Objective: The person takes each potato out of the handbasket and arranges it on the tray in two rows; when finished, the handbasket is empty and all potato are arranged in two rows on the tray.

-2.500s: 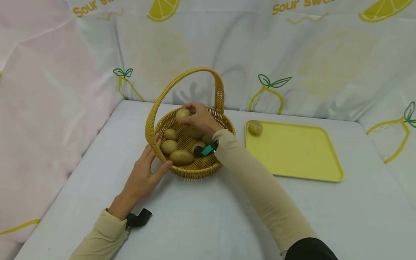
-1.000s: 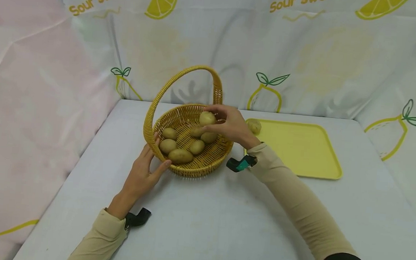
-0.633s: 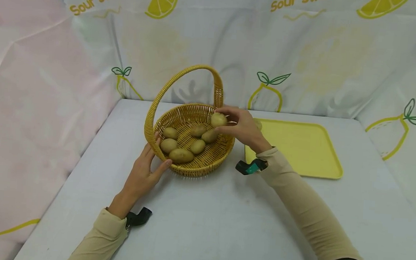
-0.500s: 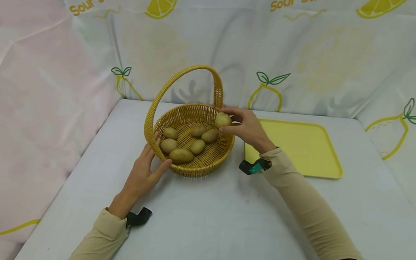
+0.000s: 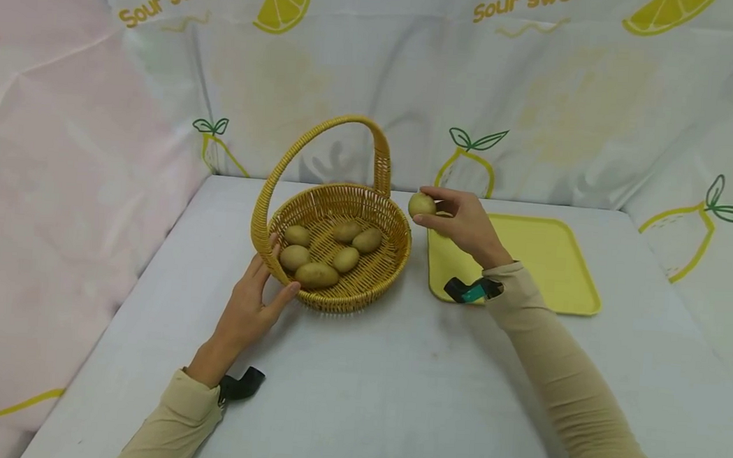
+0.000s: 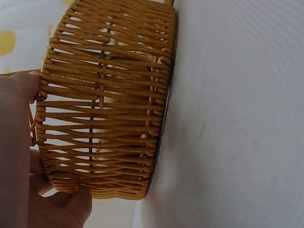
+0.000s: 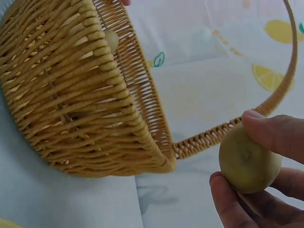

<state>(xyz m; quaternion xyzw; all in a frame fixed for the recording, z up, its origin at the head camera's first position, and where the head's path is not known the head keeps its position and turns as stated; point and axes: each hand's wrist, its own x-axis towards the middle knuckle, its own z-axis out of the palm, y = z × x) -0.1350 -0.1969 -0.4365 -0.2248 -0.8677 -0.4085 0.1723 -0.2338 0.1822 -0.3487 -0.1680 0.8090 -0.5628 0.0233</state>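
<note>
My right hand pinches a small round potato between thumb and fingers, above the gap between the wicker basket and the yellow tray. Up close in the right wrist view, the potato shows smooth, pale brown skin. Several more potatoes lie inside the basket. My left hand rests against the basket's near left side, thumb spread from fairly straight fingers. In the left wrist view, its thumb touches the woven wall.
The basket's tall arched handle rises over its left and back. A white cloth covers the table, and a lemon-print curtain hangs behind it. The right hand and forearm cover part of the tray's left side.
The right hand has lifted the potato from inside the basket and carried it right, past the rim. It now hides the potato seen earlier on the tray. The left hand keeps its place.
</note>
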